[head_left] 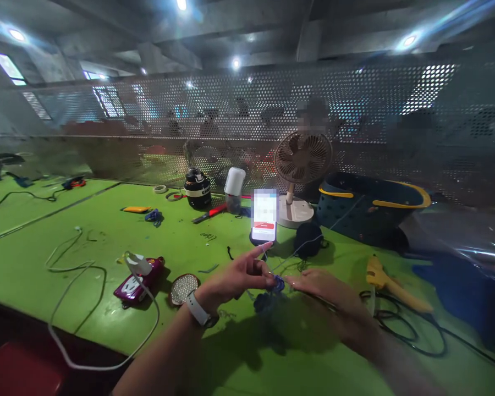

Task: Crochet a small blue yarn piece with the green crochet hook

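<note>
apparently mid-loop, left fingers (259,251) pinch blue yarnwork (279,284) toward the table's (103,236) near edge; right fingers (302,281), grip unclear, likely next need steady tension.

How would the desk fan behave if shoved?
The desk fan may tip if pushed at its head, which sits high on a slim stem. Pushed at its broad, round base, it would more likely slide. Its plastic-looking build suggests it's fairly light for its size.
</note>
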The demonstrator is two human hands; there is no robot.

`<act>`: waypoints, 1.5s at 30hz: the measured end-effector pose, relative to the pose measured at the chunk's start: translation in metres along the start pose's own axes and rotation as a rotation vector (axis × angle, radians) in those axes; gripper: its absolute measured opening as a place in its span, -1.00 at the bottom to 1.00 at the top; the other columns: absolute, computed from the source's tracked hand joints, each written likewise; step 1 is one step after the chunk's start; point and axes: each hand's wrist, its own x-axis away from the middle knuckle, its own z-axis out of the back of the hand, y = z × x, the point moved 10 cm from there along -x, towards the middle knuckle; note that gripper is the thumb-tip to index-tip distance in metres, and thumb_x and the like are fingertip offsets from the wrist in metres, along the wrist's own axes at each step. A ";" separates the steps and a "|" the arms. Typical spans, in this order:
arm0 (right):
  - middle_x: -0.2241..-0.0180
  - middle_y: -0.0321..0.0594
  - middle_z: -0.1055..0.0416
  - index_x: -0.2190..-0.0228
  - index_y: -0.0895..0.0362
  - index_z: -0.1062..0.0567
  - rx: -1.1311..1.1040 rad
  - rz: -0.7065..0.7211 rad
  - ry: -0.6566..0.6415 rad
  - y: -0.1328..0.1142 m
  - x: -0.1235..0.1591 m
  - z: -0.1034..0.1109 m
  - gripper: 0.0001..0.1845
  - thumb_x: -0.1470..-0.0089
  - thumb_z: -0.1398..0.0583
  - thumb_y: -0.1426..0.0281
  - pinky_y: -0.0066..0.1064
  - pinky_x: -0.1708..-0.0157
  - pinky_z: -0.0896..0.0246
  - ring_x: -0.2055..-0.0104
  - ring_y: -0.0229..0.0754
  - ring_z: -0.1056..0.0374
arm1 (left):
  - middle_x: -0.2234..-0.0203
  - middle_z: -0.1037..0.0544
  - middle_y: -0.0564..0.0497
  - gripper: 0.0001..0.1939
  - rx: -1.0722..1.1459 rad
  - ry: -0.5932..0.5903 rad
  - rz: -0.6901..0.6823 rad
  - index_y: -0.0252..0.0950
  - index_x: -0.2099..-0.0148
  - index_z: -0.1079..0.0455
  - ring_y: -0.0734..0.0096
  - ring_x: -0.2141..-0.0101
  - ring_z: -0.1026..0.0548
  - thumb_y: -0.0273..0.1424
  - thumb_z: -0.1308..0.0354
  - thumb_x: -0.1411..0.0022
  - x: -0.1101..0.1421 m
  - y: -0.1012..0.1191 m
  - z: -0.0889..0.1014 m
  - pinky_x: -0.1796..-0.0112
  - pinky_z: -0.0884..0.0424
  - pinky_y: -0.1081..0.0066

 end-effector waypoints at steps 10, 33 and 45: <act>0.41 -0.18 -0.61 0.40 0.08 -0.63 -0.903 -0.710 0.318 0.077 0.037 -0.012 -0.84 -0.04 -0.28 0.26 -0.30 0.42 -0.45 0.33 -0.03 -0.56 | 0.45 -0.51 0.07 -0.25 -0.104 -0.048 -0.039 -0.25 -0.27 -0.25 0.51 0.42 -0.43 -0.55 -0.36 -0.04 0.001 0.009 -0.018 0.35 -0.30 0.46; 0.21 -0.22 -0.61 0.19 -0.09 -0.61 -0.358 -0.326 0.405 0.034 0.014 0.006 -0.82 -0.20 -0.21 0.30 -0.16 0.11 -0.45 0.11 -0.08 -0.50 | 0.52 -0.48 0.11 -0.22 -0.062 0.259 -0.095 -0.29 -0.20 -0.33 0.55 0.52 -0.40 -0.40 -0.48 0.09 -0.006 0.007 -0.020 0.45 -0.27 0.48; 0.26 -0.24 -0.64 0.20 -0.08 -0.62 -0.295 -0.312 0.488 0.033 0.015 0.020 -0.82 -0.17 -0.23 0.33 -0.09 0.00 -0.39 0.17 -0.07 -0.54 | 0.45 -0.57 0.04 -0.22 0.050 0.248 -0.117 -0.22 -0.28 -0.24 0.50 0.44 -0.45 -0.35 -0.43 -0.03 -0.008 -0.009 -0.019 0.38 -0.30 0.47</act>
